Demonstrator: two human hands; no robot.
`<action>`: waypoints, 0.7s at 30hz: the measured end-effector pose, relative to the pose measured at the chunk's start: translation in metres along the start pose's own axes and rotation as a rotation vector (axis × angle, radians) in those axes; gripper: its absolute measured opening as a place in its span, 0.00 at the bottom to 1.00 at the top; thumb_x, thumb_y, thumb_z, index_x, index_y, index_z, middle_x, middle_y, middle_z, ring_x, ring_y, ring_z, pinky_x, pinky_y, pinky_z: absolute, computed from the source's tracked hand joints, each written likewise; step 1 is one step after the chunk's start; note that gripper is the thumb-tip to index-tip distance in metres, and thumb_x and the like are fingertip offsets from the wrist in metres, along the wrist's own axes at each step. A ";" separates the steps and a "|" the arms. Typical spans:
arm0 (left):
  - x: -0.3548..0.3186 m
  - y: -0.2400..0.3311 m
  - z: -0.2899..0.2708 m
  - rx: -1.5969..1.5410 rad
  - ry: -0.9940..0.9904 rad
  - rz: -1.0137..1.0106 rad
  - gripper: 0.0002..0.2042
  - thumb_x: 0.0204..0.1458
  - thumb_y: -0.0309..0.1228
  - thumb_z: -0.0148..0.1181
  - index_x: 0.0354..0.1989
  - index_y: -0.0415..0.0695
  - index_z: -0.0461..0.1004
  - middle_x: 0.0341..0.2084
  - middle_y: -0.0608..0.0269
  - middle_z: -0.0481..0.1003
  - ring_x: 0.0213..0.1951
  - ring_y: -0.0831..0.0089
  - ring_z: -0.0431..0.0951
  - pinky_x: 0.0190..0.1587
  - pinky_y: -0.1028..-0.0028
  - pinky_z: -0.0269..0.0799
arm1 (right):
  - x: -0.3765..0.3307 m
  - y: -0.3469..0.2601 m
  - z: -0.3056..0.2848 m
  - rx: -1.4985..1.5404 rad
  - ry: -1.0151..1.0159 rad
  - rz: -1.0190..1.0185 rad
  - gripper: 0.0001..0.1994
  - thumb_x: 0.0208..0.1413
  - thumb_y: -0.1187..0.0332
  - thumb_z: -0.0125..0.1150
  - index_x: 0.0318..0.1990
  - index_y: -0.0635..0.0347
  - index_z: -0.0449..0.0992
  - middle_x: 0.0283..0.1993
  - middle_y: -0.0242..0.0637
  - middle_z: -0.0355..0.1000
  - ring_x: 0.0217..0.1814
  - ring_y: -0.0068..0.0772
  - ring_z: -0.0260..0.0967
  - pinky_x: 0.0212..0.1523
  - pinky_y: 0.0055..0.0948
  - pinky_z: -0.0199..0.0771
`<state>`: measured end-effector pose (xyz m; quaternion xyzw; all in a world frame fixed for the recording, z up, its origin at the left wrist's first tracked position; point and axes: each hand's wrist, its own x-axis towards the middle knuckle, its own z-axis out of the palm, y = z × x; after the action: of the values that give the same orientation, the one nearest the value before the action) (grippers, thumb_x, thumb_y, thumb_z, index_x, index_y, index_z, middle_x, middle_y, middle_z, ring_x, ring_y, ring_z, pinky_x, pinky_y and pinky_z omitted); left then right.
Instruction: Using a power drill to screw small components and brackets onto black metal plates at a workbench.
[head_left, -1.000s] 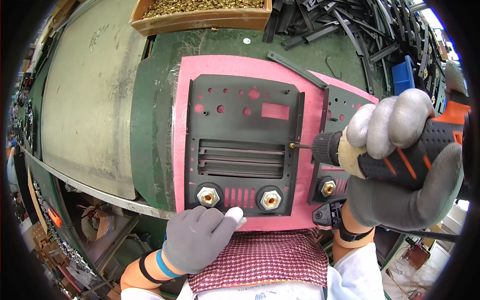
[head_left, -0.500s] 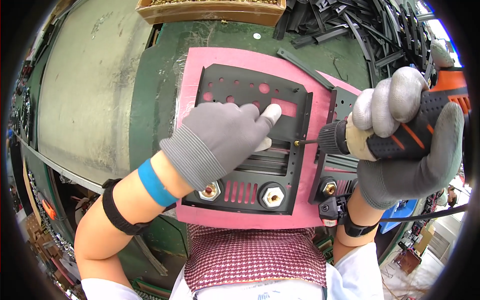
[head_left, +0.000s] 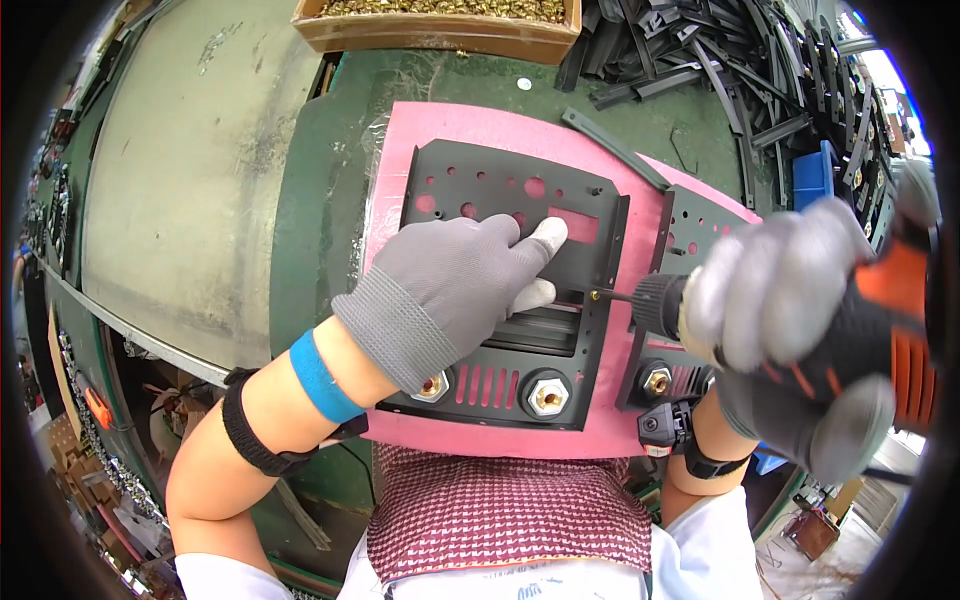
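Observation:
My left hand (head_left: 455,290), in a grey glove, lies across a dark metal panel (head_left: 590,370). Its index finger and thumb are apart on the panel; the other fingertips are hidden. My right hand (head_left: 780,290), gloved and blurred by motion, is closed around an orange-and-black power screwdriver (head_left: 655,305). The driver's thin bit points left and meets a small brass-coloured screw (head_left: 596,295) at the panel's right flange. Round holes, slots and a rectangular window pierce the panel. Two brass fittings with hex nuts, one a clear hex nut (head_left: 548,397), sit along its near edge.
The panel lies on a pink sheet (head_left: 400,130) over a green table. To its right is a second dark panel (head_left: 690,215). A carton (head_left: 440,40) of brass parts stands at the back, beside heaped dark metal strips (head_left: 660,75). A blue bin (head_left: 812,175) is farther right.
The right hand and driver have shifted, with the driver's body swinging lower, while the bit stays at the screw. The left hand keeps its place on the panel. The whole view has shifted slightly.

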<state>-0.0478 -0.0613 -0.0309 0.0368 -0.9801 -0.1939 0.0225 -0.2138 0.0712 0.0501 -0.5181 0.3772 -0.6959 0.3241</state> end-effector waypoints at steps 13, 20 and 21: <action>-0.019 0.045 -0.029 -1.714 -0.075 -0.786 0.18 0.64 0.32 0.41 0.57 0.33 0.62 0.33 0.64 0.72 0.23 0.86 0.63 0.21 0.85 0.59 | -0.030 -0.048 0.014 0.107 0.273 -0.018 0.20 0.48 0.49 0.68 0.28 0.53 0.67 0.20 0.25 0.63 0.19 0.21 0.61 0.23 0.21 0.70; -0.025 0.053 -0.016 -1.805 -0.156 -0.694 0.19 0.64 0.44 0.45 0.42 0.38 0.71 0.27 0.64 0.75 0.20 0.85 0.64 0.23 0.84 0.61 | -0.037 -0.059 0.023 0.063 0.248 -0.136 0.19 0.51 0.50 0.63 0.32 0.55 0.66 0.21 0.27 0.62 0.19 0.21 0.60 0.23 0.23 0.69; -0.026 0.054 -0.014 -1.825 -0.142 -0.685 0.21 0.63 0.48 0.46 0.40 0.38 0.72 0.27 0.64 0.74 0.20 0.85 0.63 0.23 0.84 0.60 | -0.038 -0.059 0.023 0.060 0.249 -0.141 0.19 0.51 0.50 0.62 0.33 0.55 0.66 0.22 0.28 0.62 0.20 0.21 0.60 0.23 0.23 0.69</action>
<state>-0.0249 -0.0145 0.0019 0.2764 -0.3888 -0.8757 -0.0743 -0.1853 0.1283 0.0866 -0.4430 0.3562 -0.7868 0.2406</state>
